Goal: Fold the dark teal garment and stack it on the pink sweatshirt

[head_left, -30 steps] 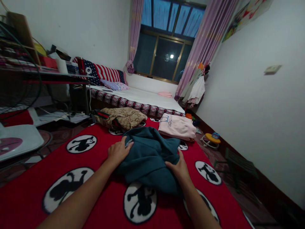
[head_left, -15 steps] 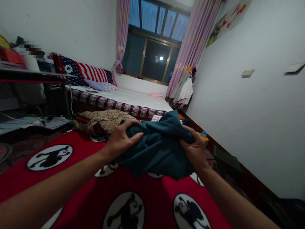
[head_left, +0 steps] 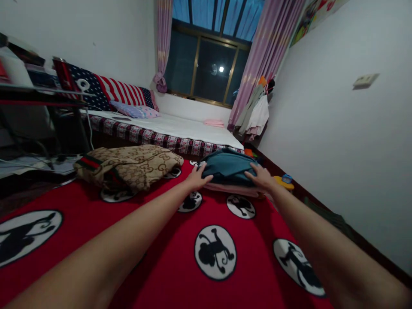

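Left hand (head_left: 196, 178) on teal cloth (head_left: 228, 166), pink garment (head_left: 234, 189) mostly hidden

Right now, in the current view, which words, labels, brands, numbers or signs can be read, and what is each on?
"G", repeated as a pattern: tan garment.
Teal garment: no text visible.
Red bottle: any text too blurred.
Wall poster: cropped and blurred, unreadable.

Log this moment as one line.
left hand: on teal garment, left side; right hand: on its right side; teal garment: atop pink garment; tan patterned garment: left of both
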Motion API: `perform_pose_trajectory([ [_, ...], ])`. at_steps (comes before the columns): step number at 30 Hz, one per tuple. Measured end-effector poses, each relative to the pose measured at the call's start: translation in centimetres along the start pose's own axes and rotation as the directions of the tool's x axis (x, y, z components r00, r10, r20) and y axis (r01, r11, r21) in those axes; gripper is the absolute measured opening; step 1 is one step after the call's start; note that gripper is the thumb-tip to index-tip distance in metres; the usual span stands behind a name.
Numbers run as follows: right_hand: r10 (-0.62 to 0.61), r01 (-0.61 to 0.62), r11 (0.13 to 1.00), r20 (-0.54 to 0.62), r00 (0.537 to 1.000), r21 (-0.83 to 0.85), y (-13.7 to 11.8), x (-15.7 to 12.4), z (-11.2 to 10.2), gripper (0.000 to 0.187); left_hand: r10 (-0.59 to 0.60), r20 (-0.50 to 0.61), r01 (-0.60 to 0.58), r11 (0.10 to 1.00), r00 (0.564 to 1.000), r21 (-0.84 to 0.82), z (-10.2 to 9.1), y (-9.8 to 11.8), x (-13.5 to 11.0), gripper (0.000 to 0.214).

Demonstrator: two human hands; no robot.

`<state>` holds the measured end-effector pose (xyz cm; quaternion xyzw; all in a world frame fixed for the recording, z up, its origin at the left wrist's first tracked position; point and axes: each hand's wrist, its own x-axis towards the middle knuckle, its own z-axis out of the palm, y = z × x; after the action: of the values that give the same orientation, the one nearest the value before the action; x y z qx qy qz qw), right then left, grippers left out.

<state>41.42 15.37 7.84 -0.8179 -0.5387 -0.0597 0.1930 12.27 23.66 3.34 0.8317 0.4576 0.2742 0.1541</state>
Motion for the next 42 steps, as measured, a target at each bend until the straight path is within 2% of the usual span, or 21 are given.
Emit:
perform_pose_trajectory([
  [2,0.025,-0.022,0.997,0.038,0.999,-0.071,0.2,-1.2,2.9,0.072,0.012,0.073,-0.015,0.999,0.997,0.041,3.0,-1.8,-2.1,0.081],
  [3,0.04,-0.037,0.995,0.04,0.998,-0.088,0.2,-1.6,3.6,0.072,0.026,0.078,-0.032,0.997,0.997,0.077,3.8,-2.4,-3.0,0.083],
  [6,0.09,-0.086,0.986,0.021,0.996,-0.142,-0.9,-2.8,3.6,0.073,0.058,0.034,-0.062,0.987,0.998,0.15,4.7,-3.1,-4.3,0.084],
  [9,0.124,-0.154,0.964,-0.146,0.981,-0.215,-3.3,-5.7,3.6,0.067,0.011,0.009,-0.013,0.985,1.0,0.174,4.4,-2.8,-5.0,0.082],
  [10,0.096,-0.143,0.962,-0.2,0.975,-0.234,-4.3,-7.2,4.1,0.064,-0.016,0.003,0.015,0.981,1.0,0.193,4.4,-2.6,-5.3,0.08],
  [11,0.035,-0.086,0.964,-0.201,0.979,-0.251,-5.3,-9.0,4.9,0.065,-0.044,-0.003,0.043,0.975,0.999,0.217,4.3,-2.3,-5.7,0.077],
  [13,-0.052,0.041,0.971,-0.041,0.998,-0.235,-7.1,-12.6,6.7,0.065,-0.075,-0.015,0.076,0.96,0.997,0.271,4.3,-1.7,-7.0,0.068],
  [16,-0.036,0.067,0.982,0.173,0.984,-0.175,-9.4,-17.4,8.2,0.063,-0.068,-0.018,0.07,0.947,0.998,0.314,4.1,-0.4,-10.0,0.058],
  [18,-0.007,0.041,0.984,0.19,0.982,-0.172,-10.4,-19.7,8.1,0.063,-0.059,-0.004,0.057,0.952,0.998,0.3,3.6,0.4,-12.5,0.058],
  [21,-0.029,0.06,0.983,0.174,0.984,-0.173,-11.0,-22.2,7.3,0.061,-0.013,0.074,-0.004,0.972,0.997,0.236,2.4,1.2,-15.9,0.063],
  [24,-0.069,0.094,0.986,0.177,0.982,-0.137,-10.8,-23.9,6.8,0.057,0.113,0.225,-0.147,0.979,0.968,0.142,-0.5,0.4,-17.4,0.061],
  [26,-0.092,0.11,0.989,0.175,0.98,-0.094,-10.5,-24.6,6.7,0.053,0.146,0.28,-0.183,0.977,0.949,0.113,-3.7,-1.1,-16.8,0.046],
  [28,-0.102,0.112,0.992,0.169,0.98,-0.055,-10.4,-25.1,6.7,0.05,0.081,0.221,-0.115,0.983,0.972,0.144,-7.6,-3.4,-15.1,0.025],
  [30,-0.101,0.106,0.994,0.14,0.985,-0.033,-10.4,-25.3,6.8,0.048,-0.013,0.036,0.006,0.981,0.999,0.193,-11.6,-6.3,-13.1,0.027],
  [31,-0.101,0.104,0.994,0.117,0.988,-0.026,-10.4,-25.3,6.8,0.047,-0.069,-0.082,0.085,0.973,0.994,0.214,-13.5,-7.8,-12.1,0.033],
  [32,-0.104,0.106,0.994,0.092,0.99,-0.017,-10.4,-25.3,6.9,0.046,-0.122,-0.186,0.163,0.96,0.975,0.226,-15.1,-9.4,-11.3,0.037],
  [34,-0.113,0.112,0.994,0.054,0.992,0.015,-10.2,-25.3,7.1,0.045,-0.204,-0.317,0.28,0.935,0.926,0.218,-17.4,-12.4,-9.8,0.041],
  [36,-0.12,0.118,0.991,0.026,0.992,0.057,-9.9,-25.2,7.3,0.043,-0.258,-0.367,0.342,0.921,0.894,0.186,-18.5,-14.9,-8.5,0.042],
  [39,-0.124,0.124,0.986,-0.007,0.992,0.11,-9.4,-25.0,7.7,0.041,-0.309,-0.384,0.374,0.921,0.87,0.105,-18.5,-17.6,-6.5,0.052],
  [41,-0.117,0.12,0.983,-0.027,0.993,0.14,-9.3,-25.0,7.8,0.041,-0.302,-0.382,0.341,0.939,0.873,0.036,-18.0,-18.8,-5.2,0.056],
  [42,-0.111,0.115,0.981,-0.035,0.993,0.154,-9.4,-25.0,7.8,0.04,-0.262,-0.375,0.279,0.96,0.889,-0.008,-17.8,-19.3,-4.7,0.055],
])
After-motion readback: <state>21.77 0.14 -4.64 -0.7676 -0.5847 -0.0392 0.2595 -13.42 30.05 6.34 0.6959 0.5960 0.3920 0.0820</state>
